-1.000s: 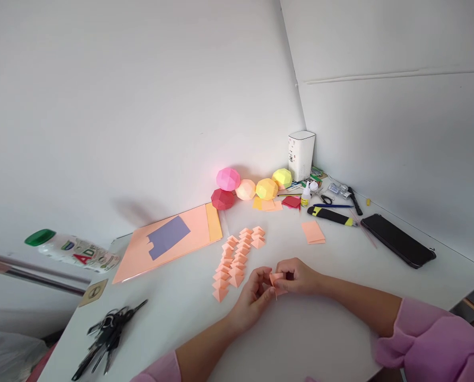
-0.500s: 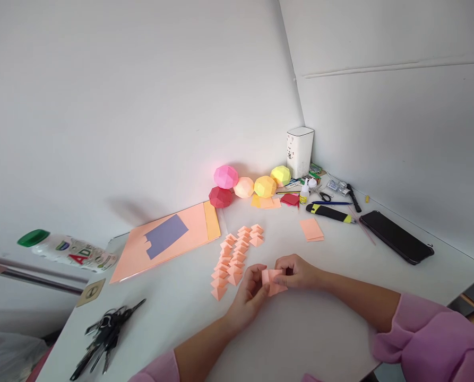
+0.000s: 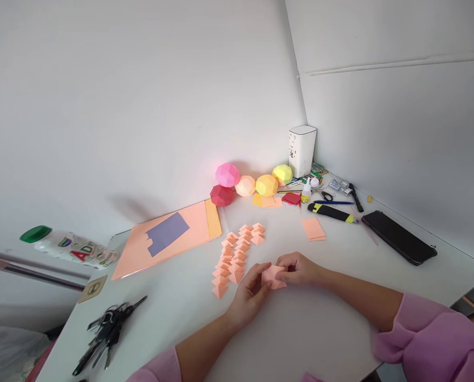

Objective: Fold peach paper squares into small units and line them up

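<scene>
A small peach paper piece (image 3: 273, 277) is held between both hands above the white table. My left hand (image 3: 249, 295) grips its left side, thumb below and fingers above. My right hand (image 3: 299, 269) pinches its right side. Just left of the hands, folded peach paper units (image 3: 235, 273) lie in overlapping rows, their peaks pointing up. Flat peach sheets (image 3: 313, 229) rest behind the right hand.
Faceted paper balls (image 3: 227, 175) line the wall behind. Larger peach sheets (image 3: 133, 249), a bottle (image 3: 77, 249) and keys (image 3: 111, 329) are at left. A cutter (image 3: 332, 213), glue bottle (image 3: 306, 192) and black phone (image 3: 398, 237) lie at right, near a white box (image 3: 301, 153).
The peach paper between my hands has changed shape and angle, showing a broader face. My hands stay close together, and the view has shifted slightly.
</scene>
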Motion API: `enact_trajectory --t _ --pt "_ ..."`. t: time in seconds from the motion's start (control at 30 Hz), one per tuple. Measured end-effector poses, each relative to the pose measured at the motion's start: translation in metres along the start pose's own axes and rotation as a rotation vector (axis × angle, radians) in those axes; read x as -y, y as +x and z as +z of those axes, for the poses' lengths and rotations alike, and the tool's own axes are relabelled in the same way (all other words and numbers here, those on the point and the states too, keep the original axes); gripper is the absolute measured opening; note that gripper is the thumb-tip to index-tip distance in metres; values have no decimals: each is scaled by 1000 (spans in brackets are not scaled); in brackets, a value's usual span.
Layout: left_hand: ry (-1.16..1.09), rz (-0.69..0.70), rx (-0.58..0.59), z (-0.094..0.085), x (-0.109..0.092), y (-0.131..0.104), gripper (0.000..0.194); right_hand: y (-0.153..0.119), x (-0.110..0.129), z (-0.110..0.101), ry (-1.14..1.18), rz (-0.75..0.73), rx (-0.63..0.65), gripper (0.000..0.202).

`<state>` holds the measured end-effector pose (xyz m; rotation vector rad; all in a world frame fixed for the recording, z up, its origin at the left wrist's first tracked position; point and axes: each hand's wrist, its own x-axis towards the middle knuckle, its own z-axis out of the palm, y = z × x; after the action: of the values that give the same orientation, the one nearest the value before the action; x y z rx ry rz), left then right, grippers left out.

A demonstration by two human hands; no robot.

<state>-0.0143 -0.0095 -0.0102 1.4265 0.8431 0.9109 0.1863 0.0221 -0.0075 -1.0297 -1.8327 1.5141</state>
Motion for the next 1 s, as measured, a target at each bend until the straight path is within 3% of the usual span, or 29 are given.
enact_trajectory --t 0.5,0.83,1.0 --pt "-16 87 -3 -4 8 2 37 0 0 -1 60 -1 -28 34" --pt "4 11 -41 0 2 1 32 -1 8 0 159 39 -57 27" --pt "33 -47 5 0 -2 1 35 -2 8 1 180 77 -78 22"
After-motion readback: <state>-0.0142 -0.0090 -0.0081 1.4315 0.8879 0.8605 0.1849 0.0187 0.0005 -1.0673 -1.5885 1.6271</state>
